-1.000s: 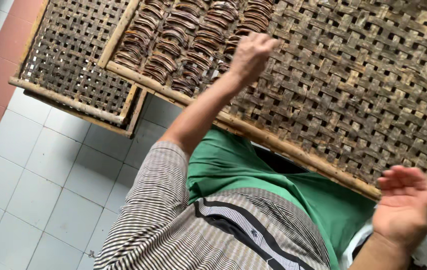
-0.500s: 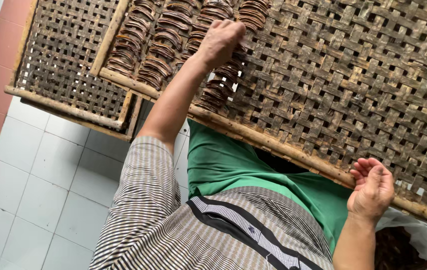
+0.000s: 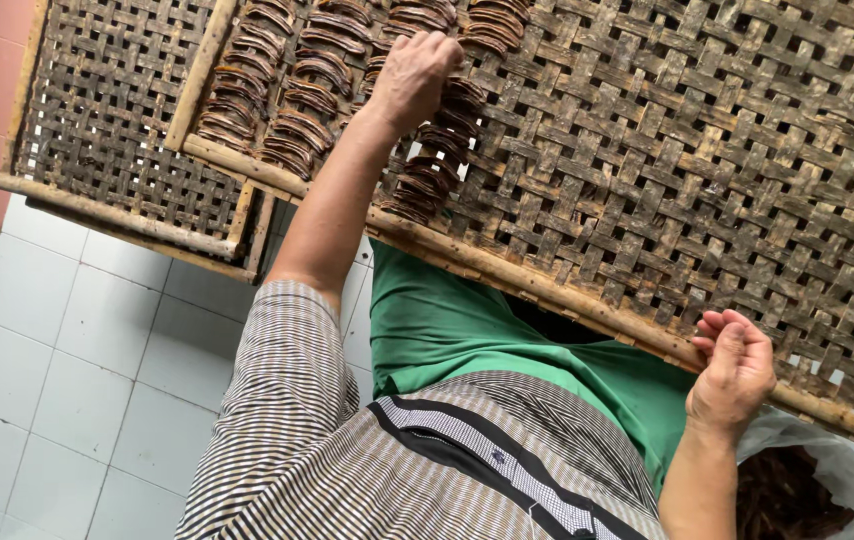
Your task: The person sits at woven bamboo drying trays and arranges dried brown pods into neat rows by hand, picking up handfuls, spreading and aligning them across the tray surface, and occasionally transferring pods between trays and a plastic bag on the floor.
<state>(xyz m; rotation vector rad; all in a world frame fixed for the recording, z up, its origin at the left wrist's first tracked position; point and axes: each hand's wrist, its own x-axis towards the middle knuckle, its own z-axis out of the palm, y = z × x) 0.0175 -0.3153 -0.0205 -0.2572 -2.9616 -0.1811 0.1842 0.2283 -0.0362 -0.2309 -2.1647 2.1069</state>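
Reaching out over a woven bamboo drying tray, the left hand rests palm down on a row of dark curved strips laid on the lattice, its fingers curled together over the topmost pieces of that row; whether a strip is pinched under the palm cannot be told. More of the same brown strips lie in neat overlapping rows just to the left, filling the tray's near corner, while the wide stretch of weave to the right is bare. The right hand hovers at the tray's wooden edge rail, fingers loosely bent toward the palm, holding nothing and touching nothing that can be seen. Below it, at the lower right corner, a white plastic bag holds a heap of similar dark pieces. A second, darker woven tray lies partly under the first at the left, over a white-tiled floor. A striped sleeve and green cloth fill the foreground.
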